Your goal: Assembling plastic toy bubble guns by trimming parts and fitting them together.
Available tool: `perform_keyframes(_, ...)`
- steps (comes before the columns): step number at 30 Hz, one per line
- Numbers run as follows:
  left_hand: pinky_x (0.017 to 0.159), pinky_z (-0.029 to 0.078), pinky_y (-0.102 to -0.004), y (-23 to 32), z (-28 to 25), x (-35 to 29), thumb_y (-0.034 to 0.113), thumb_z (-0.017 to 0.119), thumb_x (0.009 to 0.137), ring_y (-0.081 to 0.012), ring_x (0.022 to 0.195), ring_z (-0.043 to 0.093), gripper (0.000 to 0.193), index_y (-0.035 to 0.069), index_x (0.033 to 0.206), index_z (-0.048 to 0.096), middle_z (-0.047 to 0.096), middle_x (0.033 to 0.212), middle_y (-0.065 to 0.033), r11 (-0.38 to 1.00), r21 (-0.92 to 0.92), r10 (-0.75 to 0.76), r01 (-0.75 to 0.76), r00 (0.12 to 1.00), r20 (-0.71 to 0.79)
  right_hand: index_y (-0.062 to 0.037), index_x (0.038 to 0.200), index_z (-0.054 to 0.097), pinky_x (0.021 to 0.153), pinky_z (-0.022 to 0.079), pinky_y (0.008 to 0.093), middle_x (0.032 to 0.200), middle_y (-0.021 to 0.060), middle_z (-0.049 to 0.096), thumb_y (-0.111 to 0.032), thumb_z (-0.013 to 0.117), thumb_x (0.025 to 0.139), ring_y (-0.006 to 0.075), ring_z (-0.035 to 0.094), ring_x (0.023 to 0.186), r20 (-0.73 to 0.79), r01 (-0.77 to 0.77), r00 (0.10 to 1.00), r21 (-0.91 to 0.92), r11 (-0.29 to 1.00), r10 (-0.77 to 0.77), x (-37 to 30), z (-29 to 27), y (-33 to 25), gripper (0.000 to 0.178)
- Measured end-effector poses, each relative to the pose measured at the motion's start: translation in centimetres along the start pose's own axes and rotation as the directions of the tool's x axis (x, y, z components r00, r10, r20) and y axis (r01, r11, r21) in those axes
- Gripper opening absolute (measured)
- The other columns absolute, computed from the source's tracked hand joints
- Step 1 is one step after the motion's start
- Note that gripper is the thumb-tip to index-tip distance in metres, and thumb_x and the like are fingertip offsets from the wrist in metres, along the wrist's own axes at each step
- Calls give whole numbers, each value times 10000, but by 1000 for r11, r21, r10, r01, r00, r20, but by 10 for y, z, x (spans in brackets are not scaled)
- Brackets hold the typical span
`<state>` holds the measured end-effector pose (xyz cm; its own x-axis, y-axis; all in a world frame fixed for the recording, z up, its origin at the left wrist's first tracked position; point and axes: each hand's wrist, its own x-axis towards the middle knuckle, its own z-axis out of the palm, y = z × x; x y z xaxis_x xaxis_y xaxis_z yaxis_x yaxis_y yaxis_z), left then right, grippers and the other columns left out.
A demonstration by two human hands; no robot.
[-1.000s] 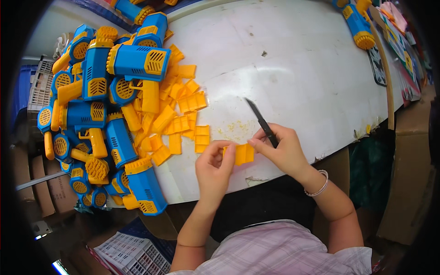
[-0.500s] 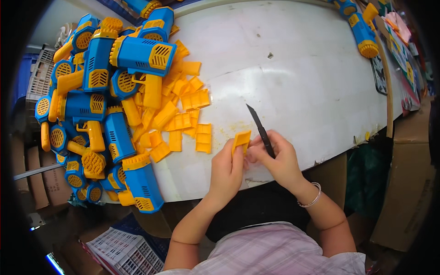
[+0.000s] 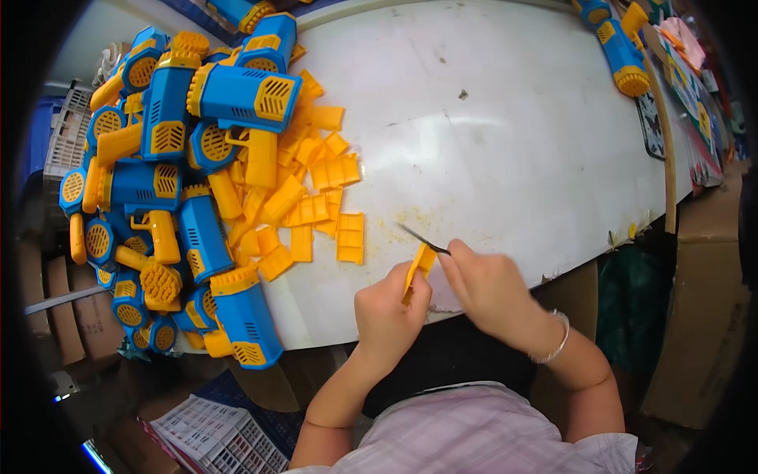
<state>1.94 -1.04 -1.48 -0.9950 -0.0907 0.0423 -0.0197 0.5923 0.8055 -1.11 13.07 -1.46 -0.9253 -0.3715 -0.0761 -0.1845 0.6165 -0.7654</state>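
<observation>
My left hand (image 3: 385,316) pinches a small yellow plastic cover (image 3: 418,265) upright near the table's front edge. In my right hand (image 3: 493,294) is a black knife (image 3: 424,238), its blade pointing to the far left. The blade lies across the top edge of the cover and seems to touch it. My right fingers wrap round the handle and hide most of it. Just beyond, fine yellow shavings (image 3: 414,217) are scattered on the tabletop. Left of my hands lies a heap of similar yellow covers (image 3: 335,172), some showing ribbed insides.
Blue and yellow toy guns (image 3: 245,96) are piled high along the left of the white table (image 3: 537,150). Another toy gun (image 3: 621,55) and a phone (image 3: 652,126) lie at the far right. Cardboard boxes (image 3: 695,316) stand right of the table; a white crate (image 3: 217,426) sits lower left.
My right hand has turned over and swung the knife from pointing away to lying across the cover's top edge. My left hand has tilted the cover more edge-on and lowered it slightly.
</observation>
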Motion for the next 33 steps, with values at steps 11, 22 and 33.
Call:
perform_keyframes(11,421,418,-330,5,-2,7,70,543,790,-267,445,548,79,3,797,584,533,525,-139,996,73,48,-53,997,68,-27,751,426,416,383,408,509,176,467,-142,474,866,364,501,486,65,31,997,-4,1000,-30,-5,-6,-3,170)
perform_keyframes(22,408,345,-286,-6,-2,2,53,520,799,-160,400,456,132,-35,705,546,459,480,-120,1000,19,6,-7,999,45,-38,762,465,398,385,396,485,166,461,-162,523,845,349,503,455,-12,-46,999,-24,999,46,5,-5,15,160)
perform_keyframes(33,417,357,-275,1,-2,1,34,537,787,-177,406,473,83,-38,763,568,475,500,-133,995,65,77,-79,997,24,-25,749,441,405,392,405,482,168,458,-149,503,850,352,503,458,62,75,995,-14,997,-74,-3,-1,13,171)
